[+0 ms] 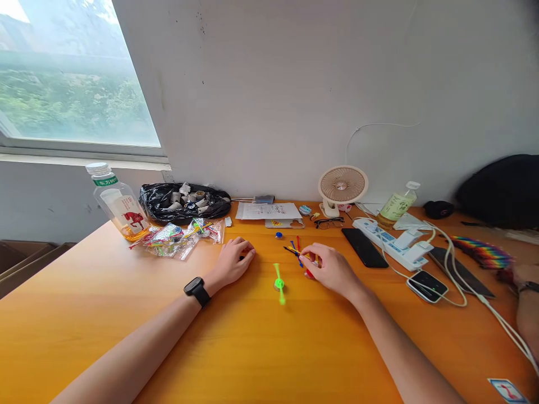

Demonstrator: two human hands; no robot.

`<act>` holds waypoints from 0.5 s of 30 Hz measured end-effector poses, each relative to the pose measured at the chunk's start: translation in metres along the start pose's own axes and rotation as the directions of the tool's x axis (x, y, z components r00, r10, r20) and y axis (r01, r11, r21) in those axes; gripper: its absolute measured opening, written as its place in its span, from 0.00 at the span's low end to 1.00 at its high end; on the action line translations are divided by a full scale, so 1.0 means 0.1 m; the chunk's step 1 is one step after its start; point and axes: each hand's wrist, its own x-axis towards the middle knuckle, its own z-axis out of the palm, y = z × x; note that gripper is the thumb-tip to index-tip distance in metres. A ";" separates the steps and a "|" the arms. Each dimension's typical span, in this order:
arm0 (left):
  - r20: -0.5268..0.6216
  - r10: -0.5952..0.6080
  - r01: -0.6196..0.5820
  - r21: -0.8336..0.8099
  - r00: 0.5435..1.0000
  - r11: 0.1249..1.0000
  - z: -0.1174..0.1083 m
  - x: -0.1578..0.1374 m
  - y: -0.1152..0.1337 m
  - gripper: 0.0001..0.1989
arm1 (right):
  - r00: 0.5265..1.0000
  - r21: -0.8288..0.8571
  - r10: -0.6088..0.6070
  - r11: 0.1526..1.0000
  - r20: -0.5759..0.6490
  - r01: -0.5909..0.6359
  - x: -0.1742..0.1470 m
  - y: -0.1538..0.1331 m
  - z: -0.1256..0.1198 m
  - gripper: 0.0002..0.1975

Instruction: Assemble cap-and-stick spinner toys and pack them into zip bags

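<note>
A bright green two-bladed spinner stands on the table between my hands, its blade tips slightly blurred. My left hand rests left of it, fingers curled together around a small black piece that is mostly hidden. To the right, my right hand has its thumb and fingers bent into a pinch. Beside its fingertips lie thin coloured plastic sticks in blue, black, yellow and red. Under that hand a small red piece partly shows; what the fingertips grip is unclear. Farther back sits a small blue round piece.
Plastic bags of coloured parts, a large bottle and a black bag stand left. At right are a fan, phone, power strip and trailing cables. Another person's arm enters at the right edge.
</note>
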 end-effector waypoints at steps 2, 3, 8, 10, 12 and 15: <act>-0.004 -0.023 0.022 -0.037 1.000 0.999 -0.01 0.02 0.00 0.15 | 0.996 -0.031 -0.084 0.996 0.014 0.084 0.00 0.04 0.00 0.09; -0.008 -0.032 0.031 -0.058 0.999 0.998 -0.01 0.02 -0.01 0.16 | 0.992 -0.025 -0.123 0.992 0.012 0.123 0.00 0.05 0.00 0.09; -0.071 -0.034 0.023 -0.153 0.997 0.988 -0.01 0.02 -0.03 0.15 | 0.974 -0.030 -0.222 0.975 -0.043 0.221 0.02 0.01 0.08 0.12; -0.162 -0.001 -0.023 -0.146 0.987 0.989 -0.03 0.03 0.01 0.13 | 0.977 -0.050 -0.208 0.977 -0.053 0.206 0.03 0.03 0.09 0.13; -0.267 0.030 -0.069 -0.137 0.963 0.988 -0.07 0.02 0.11 0.10 | 0.983 -0.058 -0.180 0.982 -0.042 0.178 0.05 0.08 0.09 0.15; -0.386 0.058 -0.144 -0.198 0.921 0.969 -0.21 -0.06 0.44 0.06 | 0.986 -0.040 -0.167 0.985 0.008 0.168 0.05 0.18 0.10 0.18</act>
